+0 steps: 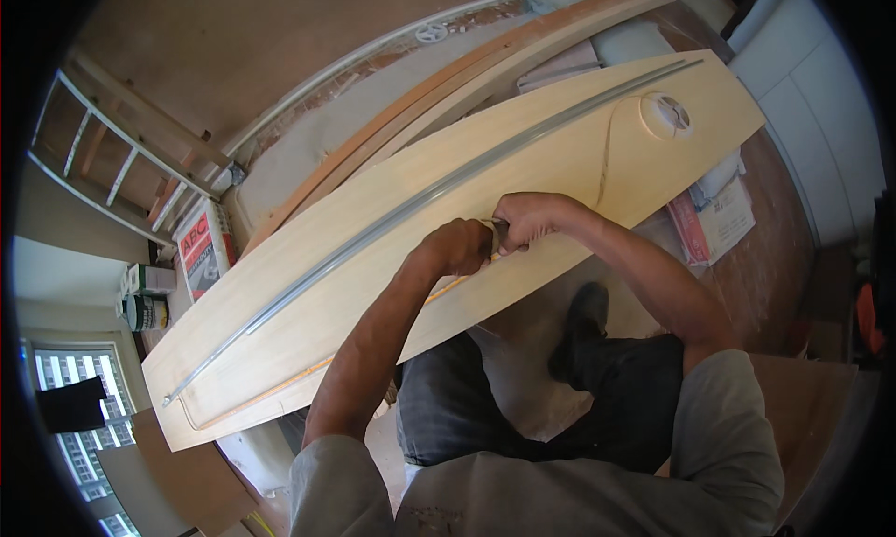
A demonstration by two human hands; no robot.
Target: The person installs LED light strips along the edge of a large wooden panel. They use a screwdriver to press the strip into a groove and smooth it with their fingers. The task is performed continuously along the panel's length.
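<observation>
My left hand (454,248) and my right hand (528,222) meet over the long pale wooden panel (355,248), fingers curled around something small and light that I cannot make out. A thin orange strip (289,378) runs along the panel's near side to beneath my left hand. A long grey metal channel (392,218) lies lengthwise along the far side. At the panel's right end rests a white spool (665,114), with a thin cord (605,164) trailing from it toward my hands.
Long timber boards (420,103) lie behind the panel. A white ladder (131,154), a paper sack (203,248) and tubs (147,311) stand left. A carton (723,220) sits under the panel's right. A window (93,453) is at lower left; white panels (803,126) stand right.
</observation>
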